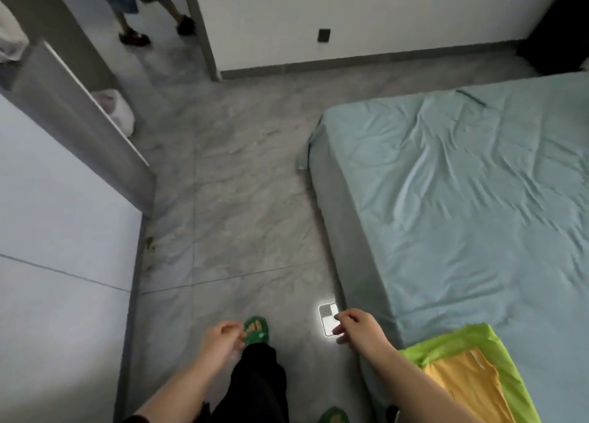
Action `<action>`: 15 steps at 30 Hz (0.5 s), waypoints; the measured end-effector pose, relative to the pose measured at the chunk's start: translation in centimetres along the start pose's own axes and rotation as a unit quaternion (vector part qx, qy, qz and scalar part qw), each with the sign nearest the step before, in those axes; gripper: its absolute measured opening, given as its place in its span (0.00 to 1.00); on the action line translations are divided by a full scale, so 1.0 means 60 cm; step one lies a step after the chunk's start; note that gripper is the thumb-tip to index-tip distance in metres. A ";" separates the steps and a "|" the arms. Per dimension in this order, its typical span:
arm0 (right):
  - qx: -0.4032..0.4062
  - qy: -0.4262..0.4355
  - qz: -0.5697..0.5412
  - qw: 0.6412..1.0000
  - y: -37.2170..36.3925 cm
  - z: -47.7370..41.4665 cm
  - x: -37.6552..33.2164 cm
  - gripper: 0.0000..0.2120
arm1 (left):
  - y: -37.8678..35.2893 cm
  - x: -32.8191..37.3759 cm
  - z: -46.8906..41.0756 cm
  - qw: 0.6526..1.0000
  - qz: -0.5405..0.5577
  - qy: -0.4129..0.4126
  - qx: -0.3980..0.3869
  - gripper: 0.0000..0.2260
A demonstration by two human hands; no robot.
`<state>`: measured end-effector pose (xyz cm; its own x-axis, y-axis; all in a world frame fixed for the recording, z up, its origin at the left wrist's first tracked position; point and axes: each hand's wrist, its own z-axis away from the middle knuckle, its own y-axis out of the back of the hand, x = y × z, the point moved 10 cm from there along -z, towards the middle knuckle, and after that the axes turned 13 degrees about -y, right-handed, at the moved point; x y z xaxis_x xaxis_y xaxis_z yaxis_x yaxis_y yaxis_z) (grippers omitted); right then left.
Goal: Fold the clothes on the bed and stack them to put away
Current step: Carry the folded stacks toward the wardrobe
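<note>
L hand [222,340], R hand [358,327] empty beside bed [462,199].
Both loosely curled, apart; green/yellow clothes [471,375] on bed's near right edge.

Bed [462,199], wrinkled teal sheet, 3 o'clock; green cloth [497,343] on it at 5 o'clock, yellow cloth [468,387] on top. Grey tiled floor [239,183]: white bag [116,110] 10 o'clock, bright white square [328,320] beside bed.

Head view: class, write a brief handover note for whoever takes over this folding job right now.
Left hand: open, holds nothing, over the floor.
Right hand: open, holds nothing, beside the bed.
Things: yellow cloth lies on green cloth at the bed's near corner.
Done: cannot tell whether they are folded.
Left to do: fold them if needed, stack, put away.
</note>
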<state>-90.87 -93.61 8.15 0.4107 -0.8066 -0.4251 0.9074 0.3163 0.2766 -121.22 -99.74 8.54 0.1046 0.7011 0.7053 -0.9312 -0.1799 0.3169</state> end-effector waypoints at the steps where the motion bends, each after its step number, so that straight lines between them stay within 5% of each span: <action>1: -0.004 0.002 0.009 1.000 -0.015 -0.012 -0.031 0.08 | 0.024 -0.001 -0.016 1.000 0.004 0.008 0.006 0.05; 15: 0.066 -0.071 0.032 0.995 -0.022 -0.157 -0.222 0.08 | 0.163 0.206 -0.295 0.999 0.049 0.007 0.002 0.04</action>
<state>-96.69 -78.59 5.35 0.4428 -0.8523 -0.2784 0.8561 0.3096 0.4138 -135.22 -80.60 9.11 0.0092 0.6892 0.7245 -0.9356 -0.2498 0.2495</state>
